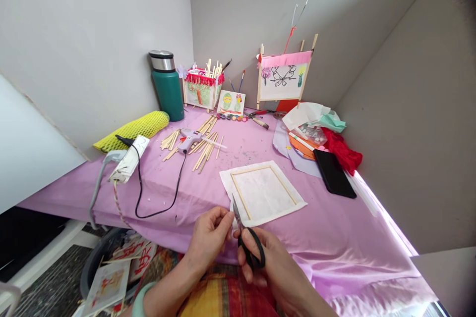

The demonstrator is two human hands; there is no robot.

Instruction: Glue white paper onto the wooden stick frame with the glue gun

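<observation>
My right hand [277, 262] grips black-handled scissors [246, 237], blades pointing up towards the near corner of a white paper sheet [262, 193] that has a square frame of wooden sticks glued on it. My left hand [208, 235] is closed in a pinch right beside the blades at the near edge of the table; what it pinches is too small to make out. Both hands are at the front edge of the purple tablecloth [334, 228].
A glue gun [188, 139] lies on scattered wooden sticks [204, 146], its cord running to a power strip [129, 159]. A green flask [167, 86], stick box [203, 86], small paper screen [283, 77], black phone [333, 173], red cloth [344, 151] and paper pile stand around the back and right.
</observation>
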